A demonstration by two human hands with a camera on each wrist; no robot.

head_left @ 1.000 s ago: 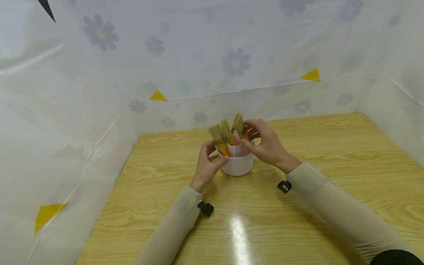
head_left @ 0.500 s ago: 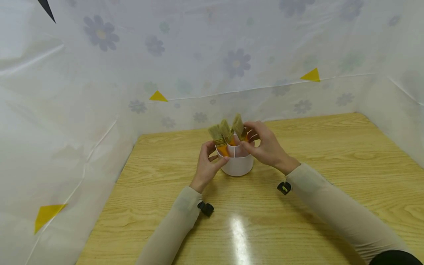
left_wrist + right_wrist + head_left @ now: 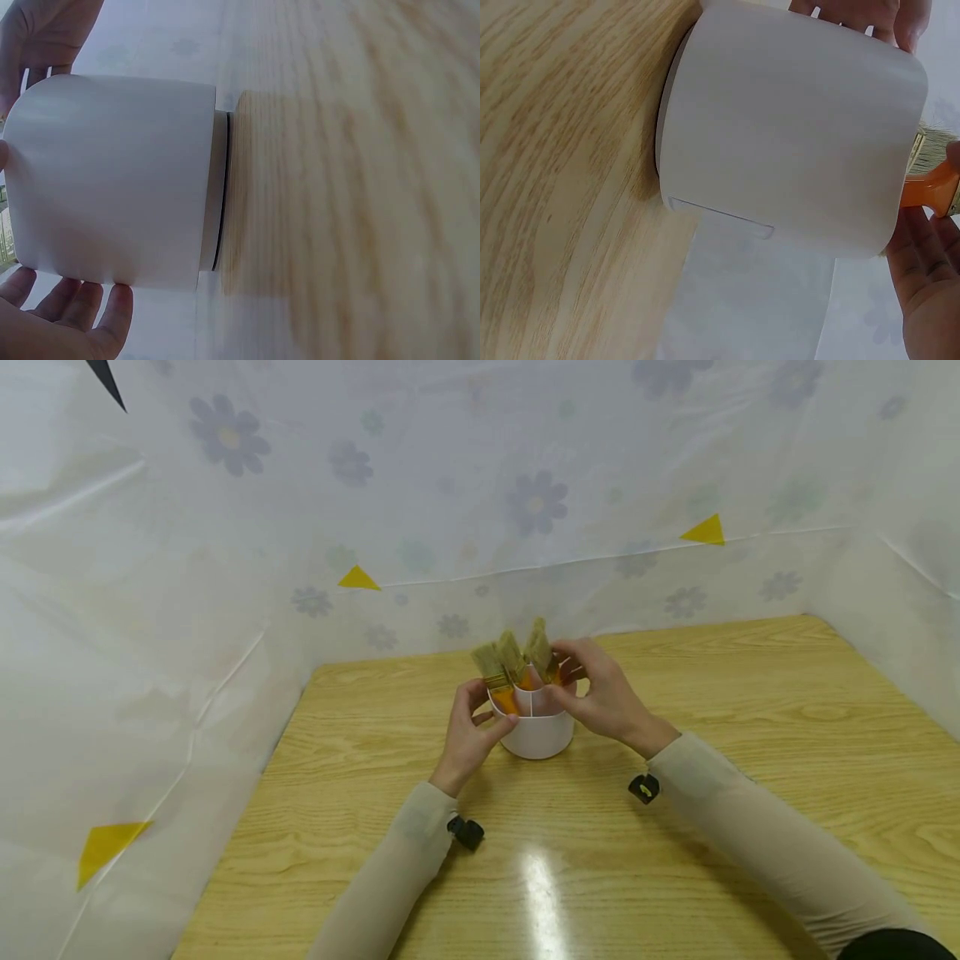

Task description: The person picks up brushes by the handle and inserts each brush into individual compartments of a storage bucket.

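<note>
A white round divided holder [image 3: 538, 739] stands upright on the table, its compartments facing up. My left hand [image 3: 465, 742] grips its left side, thumb at the rim and fingertips along the wall [image 3: 112, 202] in the left wrist view. My right hand [image 3: 611, 693] pinches a paintbrush [image 3: 538, 647] at the holder's right rim, bristles up. Its orange handle [image 3: 926, 189] dips over the rim in the right wrist view; the lower end is hidden by the wall. Two more paintbrushes lean in the holder, one on the left [image 3: 487, 658] and one in the middle [image 3: 510, 649].
The wood-grain table [image 3: 375, 735] extends around the holder on every side. Behind it hangs a pale flowered plastic sheet [image 3: 450, 485] with yellow triangular pieces [image 3: 358, 578]. Another stretch of sheeting [image 3: 150, 652] borders the left side.
My right hand has come down slightly with its paintbrush, and the bristles have turned more edge-on. The left hand, the holder and the other two brushes have stayed in place.
</note>
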